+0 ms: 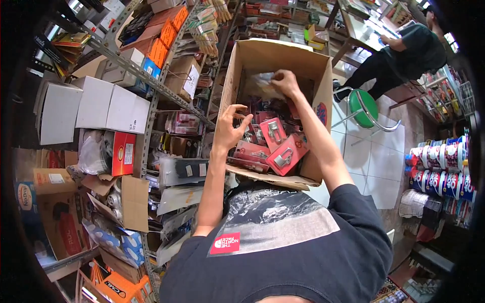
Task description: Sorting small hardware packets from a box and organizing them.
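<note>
Before me stands an open cardboard box [278,51] with its flaps up. Several padlocks in red blister packs lie in its near half, among them one padlock pack [283,158] close to the front wall and another padlock pack [273,133] just behind it. My right hand [286,84] reaches over the far half and pinches a crumpled clear plastic bag [265,81] between thumb and fingers. What the bag holds is too blurred to tell. My left hand [233,127] hovers at the box's left wall, fingers spread and curved, with nothing in it.
Metal shelving [147,91] with white cartons [110,102] runs along my left. At the right stands a green-seated stool [364,108] on a tiled floor [379,159]. Beyond it a person [413,53] is at a table [356,26]. Stacked paint tubs [435,170] line the far right.
</note>
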`<state>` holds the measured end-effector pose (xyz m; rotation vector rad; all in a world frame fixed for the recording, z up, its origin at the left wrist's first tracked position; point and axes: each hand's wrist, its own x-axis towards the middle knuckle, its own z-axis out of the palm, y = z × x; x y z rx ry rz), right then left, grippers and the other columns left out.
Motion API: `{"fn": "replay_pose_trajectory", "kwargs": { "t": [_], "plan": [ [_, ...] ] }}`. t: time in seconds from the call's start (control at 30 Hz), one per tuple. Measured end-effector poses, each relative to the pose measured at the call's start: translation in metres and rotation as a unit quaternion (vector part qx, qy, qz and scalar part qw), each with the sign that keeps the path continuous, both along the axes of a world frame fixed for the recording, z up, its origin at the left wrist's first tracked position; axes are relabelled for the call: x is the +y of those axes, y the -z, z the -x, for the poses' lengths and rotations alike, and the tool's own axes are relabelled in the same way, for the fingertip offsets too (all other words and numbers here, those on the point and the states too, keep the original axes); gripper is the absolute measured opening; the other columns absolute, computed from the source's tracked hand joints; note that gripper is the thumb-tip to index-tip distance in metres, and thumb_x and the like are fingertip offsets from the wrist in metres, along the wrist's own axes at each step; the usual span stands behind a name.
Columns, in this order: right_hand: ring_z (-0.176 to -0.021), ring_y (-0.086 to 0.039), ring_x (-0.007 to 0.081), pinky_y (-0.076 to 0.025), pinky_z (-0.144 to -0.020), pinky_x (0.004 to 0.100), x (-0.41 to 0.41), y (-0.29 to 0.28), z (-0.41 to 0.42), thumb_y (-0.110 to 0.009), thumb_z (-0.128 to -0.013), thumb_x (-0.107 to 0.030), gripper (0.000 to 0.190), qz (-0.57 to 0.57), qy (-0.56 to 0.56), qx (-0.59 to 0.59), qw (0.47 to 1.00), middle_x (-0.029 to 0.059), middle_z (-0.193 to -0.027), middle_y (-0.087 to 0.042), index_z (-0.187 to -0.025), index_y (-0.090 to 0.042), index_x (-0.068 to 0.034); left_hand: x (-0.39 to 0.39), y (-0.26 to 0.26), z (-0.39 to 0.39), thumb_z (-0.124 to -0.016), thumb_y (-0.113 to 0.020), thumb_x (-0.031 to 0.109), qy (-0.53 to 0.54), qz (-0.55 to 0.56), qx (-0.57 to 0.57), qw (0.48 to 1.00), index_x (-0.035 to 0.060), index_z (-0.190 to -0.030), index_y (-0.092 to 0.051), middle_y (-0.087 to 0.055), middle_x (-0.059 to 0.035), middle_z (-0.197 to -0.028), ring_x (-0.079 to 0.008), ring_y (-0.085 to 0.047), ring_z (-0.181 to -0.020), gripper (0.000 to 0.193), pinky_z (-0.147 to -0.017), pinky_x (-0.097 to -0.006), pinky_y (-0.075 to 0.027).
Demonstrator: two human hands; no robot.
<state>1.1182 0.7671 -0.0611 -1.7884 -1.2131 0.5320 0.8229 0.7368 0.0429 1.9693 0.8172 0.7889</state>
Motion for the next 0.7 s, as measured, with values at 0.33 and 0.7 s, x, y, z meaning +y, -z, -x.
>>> {"fn": "replay_pose_trajectory", "kwargs": {
  "t": [0.33, 0.7],
  "plan": [
    [-0.077, -0.058, 0.0057, -0.047, -0.067, 0.0212, -0.106, -0.156, 0.076, -0.069, -0.087, -0.022, 0.028, -0.019, -0.180, 0.356, 0.917, -0.0008, -0.087, -0.065, -0.105, -0.066, -0.001, -0.007, 0.005, -0.005, -0.089, -0.067, 0.023, 0.042, 0.029, -0.198, 0.979, -0.0011, -0.114, -0.053, -0.062, -0.0127, -0.104, -0.0184, -0.062, -0.095, 0.038, -0.080, -0.0315, -0.051],
    [-0.084, -0.062, 0.0077, -0.051, -0.073, 0.0213, -0.137, -0.122, 0.102, -0.063, -0.092, -0.020, 0.021, -0.048, -0.111, 0.265, 0.957, 0.0021, -0.092, -0.066, -0.101, -0.064, -0.001, -0.015, 0.003, 0.006, -0.090, -0.065, 0.013, 0.119, 0.142, -0.108, 0.977, -0.0012, -0.101, -0.058, -0.069, -0.0091, -0.081, -0.0082, -0.064, -0.066, 0.020, -0.051, -0.0230, -0.048]
  ]
}}
